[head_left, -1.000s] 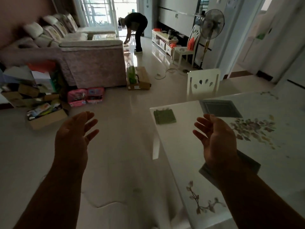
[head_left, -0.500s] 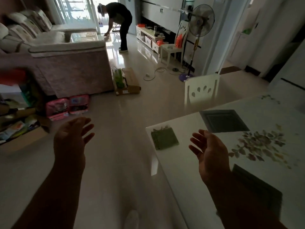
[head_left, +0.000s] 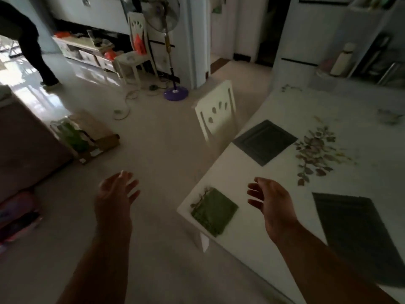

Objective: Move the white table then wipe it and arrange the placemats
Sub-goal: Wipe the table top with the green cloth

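Note:
The white table (head_left: pixel 247 172) with a printed flower pattern fills the right side. A folded green cloth (head_left: pixel 213 210) lies at its near left corner. One dark placemat (head_left: pixel 265 141) rests near the far left edge, and a second dark placemat (head_left: pixel 359 240) lies closer to me on the right. My left hand (head_left: pixel 117 194) hovers open over the floor, left of the table corner. My right hand (head_left: pixel 269 200) hangs open above the tabletop, just right of the green cloth, touching nothing.
A white chair (head_left: pixel 217 110) stands at the table's far left side. Beyond it are a standing fan (head_left: pixel 169 53), another chair (head_left: pixel 135 51) and loose cables on the floor. A cardboard box (head_left: pixel 85 134) and sofa (head_left: pixel 24 145) sit left. A person (head_left: pixel 28 40) bends over far left.
My view has swung to the right and nearer the table. Both hands stay open and empty; the right one now hangs beside the green cloth.

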